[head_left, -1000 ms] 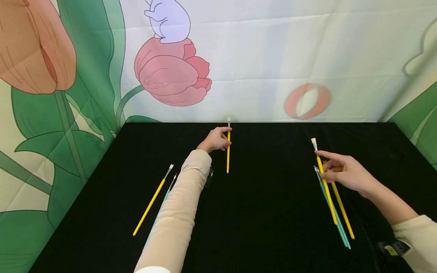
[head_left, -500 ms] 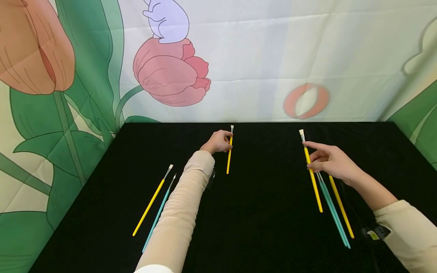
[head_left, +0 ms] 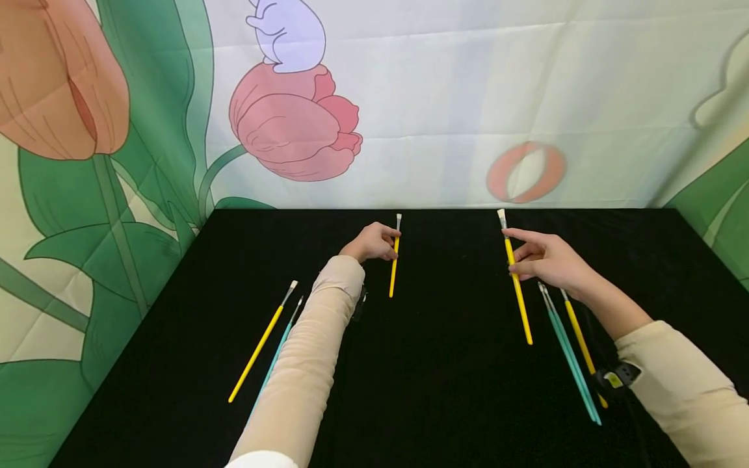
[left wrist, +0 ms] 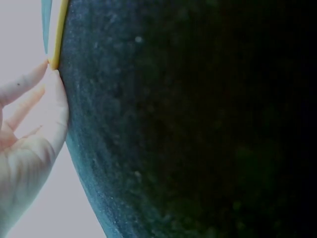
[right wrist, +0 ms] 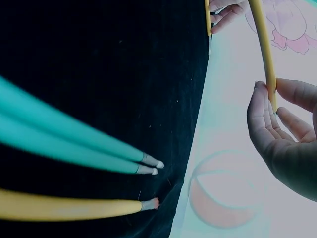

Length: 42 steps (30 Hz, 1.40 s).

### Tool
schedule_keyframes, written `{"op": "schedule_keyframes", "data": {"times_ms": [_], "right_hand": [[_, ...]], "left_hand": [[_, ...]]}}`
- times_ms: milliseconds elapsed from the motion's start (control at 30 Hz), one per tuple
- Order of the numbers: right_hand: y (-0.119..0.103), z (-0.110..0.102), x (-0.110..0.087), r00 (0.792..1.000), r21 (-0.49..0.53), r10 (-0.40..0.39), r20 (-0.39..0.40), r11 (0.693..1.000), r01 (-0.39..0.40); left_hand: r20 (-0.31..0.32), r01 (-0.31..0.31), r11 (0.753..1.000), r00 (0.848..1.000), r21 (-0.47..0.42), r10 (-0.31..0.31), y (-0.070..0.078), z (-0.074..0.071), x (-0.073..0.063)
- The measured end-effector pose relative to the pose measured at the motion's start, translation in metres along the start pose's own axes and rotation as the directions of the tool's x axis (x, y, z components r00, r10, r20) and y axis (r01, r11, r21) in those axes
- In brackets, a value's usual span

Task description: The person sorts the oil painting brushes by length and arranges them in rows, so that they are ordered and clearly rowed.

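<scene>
Just above the centre of the head view, the person's left hand (head_left: 373, 242) pinches a yellow paintbrush (head_left: 393, 279) between thumb and fingers, its pale bristles pointing toward the top of the frame. Right of centre, at about the same height, the right hand (head_left: 547, 261) grips a second yellow paintbrush (head_left: 521, 302), thumb against the handle and index fingertip up at the metal collar. This brush leans slightly, bristles at its upper left end. Whether either held brush touches the black surface (head_left: 445, 390) is hard to tell.

Below and to the right of the right hand, two teal paintbrushes (head_left: 572, 365) lie side by side, with a third yellow paintbrush (head_left: 580, 338) just beside them, partly covered by a dark wrist device (head_left: 621, 376). Toward the lower left of the frame lie a fourth yellow paintbrush (head_left: 257, 351) and a single teal paintbrush (head_left: 283, 343), the latter partly hidden by the left arm's beige sleeve (head_left: 310, 364).

Across the top hangs a pale backdrop (head_left: 421, 97), printed with a large orange tulip (head_left: 58, 78) at upper left and a pink tulip (head_left: 292, 133) nearer the middle.
</scene>
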State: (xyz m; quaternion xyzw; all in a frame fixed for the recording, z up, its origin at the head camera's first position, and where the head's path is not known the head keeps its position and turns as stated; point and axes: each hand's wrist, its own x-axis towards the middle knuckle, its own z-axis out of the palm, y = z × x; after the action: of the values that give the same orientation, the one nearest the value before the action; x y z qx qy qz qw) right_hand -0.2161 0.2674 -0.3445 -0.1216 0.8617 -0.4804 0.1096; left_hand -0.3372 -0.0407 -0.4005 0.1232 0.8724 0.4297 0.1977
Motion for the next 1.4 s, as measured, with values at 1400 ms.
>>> {"op": "schedule_keyframes", "data": {"times_ms": [1400], "right_hand": [[-0.021, 0.038, 0.078, 1.000, 0.030, 0.022, 0.005, 0.999, -0.022]], "left_hand": [[-0.010, -0.022, 0.999, 1.000, -0.032, 0.022, -0.004, 0.002, 0.001]]}}
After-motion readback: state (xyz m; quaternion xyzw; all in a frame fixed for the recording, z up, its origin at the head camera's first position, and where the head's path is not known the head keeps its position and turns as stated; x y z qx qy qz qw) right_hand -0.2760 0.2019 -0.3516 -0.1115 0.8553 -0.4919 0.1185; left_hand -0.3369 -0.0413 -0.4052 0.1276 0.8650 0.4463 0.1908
